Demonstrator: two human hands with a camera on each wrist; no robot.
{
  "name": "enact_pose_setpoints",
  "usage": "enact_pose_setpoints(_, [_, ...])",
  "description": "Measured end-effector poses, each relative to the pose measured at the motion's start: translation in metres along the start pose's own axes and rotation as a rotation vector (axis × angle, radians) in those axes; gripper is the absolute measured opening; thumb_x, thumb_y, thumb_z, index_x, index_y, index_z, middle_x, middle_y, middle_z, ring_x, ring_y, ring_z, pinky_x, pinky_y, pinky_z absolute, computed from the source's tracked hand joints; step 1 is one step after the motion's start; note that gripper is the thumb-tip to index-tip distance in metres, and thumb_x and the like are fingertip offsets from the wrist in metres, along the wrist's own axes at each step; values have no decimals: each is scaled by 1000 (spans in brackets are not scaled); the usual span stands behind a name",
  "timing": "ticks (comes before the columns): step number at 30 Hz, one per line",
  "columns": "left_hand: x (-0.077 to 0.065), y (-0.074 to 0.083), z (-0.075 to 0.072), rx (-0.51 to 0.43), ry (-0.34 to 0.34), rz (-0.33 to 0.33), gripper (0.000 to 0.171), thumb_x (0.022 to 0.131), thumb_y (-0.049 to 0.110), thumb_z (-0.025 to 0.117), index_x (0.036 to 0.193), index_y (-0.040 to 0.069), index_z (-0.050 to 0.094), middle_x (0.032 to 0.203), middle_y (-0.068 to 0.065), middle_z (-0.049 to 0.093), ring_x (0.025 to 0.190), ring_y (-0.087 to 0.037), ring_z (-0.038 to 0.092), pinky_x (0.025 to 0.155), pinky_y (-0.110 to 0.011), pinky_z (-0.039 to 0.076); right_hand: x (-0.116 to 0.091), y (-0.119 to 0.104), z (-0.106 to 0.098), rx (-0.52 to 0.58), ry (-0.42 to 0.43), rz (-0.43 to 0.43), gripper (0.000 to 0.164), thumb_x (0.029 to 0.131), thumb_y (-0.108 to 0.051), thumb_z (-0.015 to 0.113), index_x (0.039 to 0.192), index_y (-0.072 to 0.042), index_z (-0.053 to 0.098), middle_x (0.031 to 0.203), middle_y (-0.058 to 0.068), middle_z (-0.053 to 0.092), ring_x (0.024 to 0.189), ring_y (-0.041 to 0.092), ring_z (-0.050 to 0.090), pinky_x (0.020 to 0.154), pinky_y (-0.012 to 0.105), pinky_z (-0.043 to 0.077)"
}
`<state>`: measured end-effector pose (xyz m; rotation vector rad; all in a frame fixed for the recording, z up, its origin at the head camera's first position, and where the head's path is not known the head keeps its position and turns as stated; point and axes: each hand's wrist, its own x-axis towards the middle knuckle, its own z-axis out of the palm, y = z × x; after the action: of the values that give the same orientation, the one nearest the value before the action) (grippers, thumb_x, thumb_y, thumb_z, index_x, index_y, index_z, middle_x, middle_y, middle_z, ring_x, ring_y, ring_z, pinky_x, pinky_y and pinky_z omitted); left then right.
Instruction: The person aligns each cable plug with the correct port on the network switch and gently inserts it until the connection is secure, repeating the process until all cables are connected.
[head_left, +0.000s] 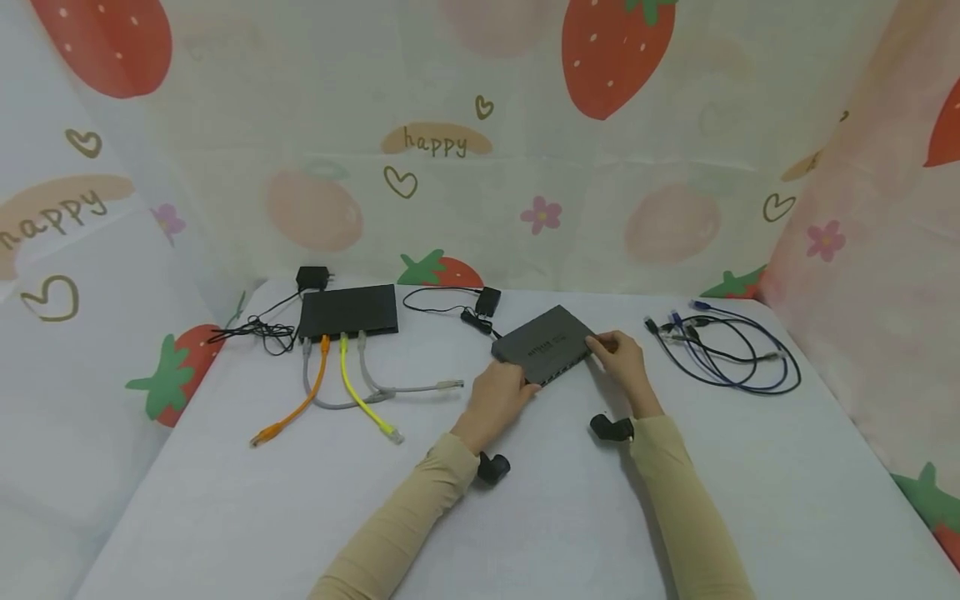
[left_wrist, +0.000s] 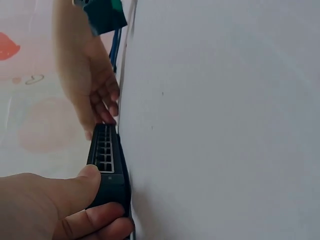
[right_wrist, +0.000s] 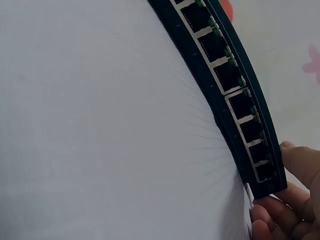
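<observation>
A dark grey network switch sits at an angle on the white table, its row of ports facing the front. My left hand grips its left front corner, thumb on top and fingers below in the left wrist view. At the opposite end my right hand pinches the right corner between thumb and fingers. The ports appear to hold no plugs. From the switch's left side a lead runs to a black power adapter behind it.
Left of it stands a second black switch with an orange cable, a yellow cable and grey cables running forward. Its black adapter lies behind. Several blue and black cables lie coiled at right. A printed cloth backdrop rises behind.
</observation>
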<state>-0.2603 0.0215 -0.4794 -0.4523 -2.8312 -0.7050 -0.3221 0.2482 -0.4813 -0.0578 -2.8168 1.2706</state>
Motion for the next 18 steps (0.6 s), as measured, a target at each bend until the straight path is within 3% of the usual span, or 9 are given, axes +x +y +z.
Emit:
enact_pose_setpoints(6, [2,-11,-3,-26,15,-12,28,84,34,67,74,8,63,72,-2,58,67,-15,53,57,-27,44,-3,-2,4,-1,22,-26,51,92,-41,53,117,3,55,109,22,59,99,33,55,85,43,45])
enact_pose_setpoints(11, [3,-15,-5,-117,14,-26,27,82,30,70,80,7,56,76,-3,55,67,-15,50,59,-27,42,-5,-4,4,-8,32,-33,49,93,-39,54,116,3,55,107,22,60,98,33,56,84,43,46])
enact_pose_setpoints(18, [2,-16,-5,-184,23,-51,43,81,29,72,110,5,49,103,-11,54,82,-22,59,72,-33,50,-8,-5,6,-25,54,-43,46,93,-37,55,113,5,56,103,22,60,94,33,56,81,42,46])
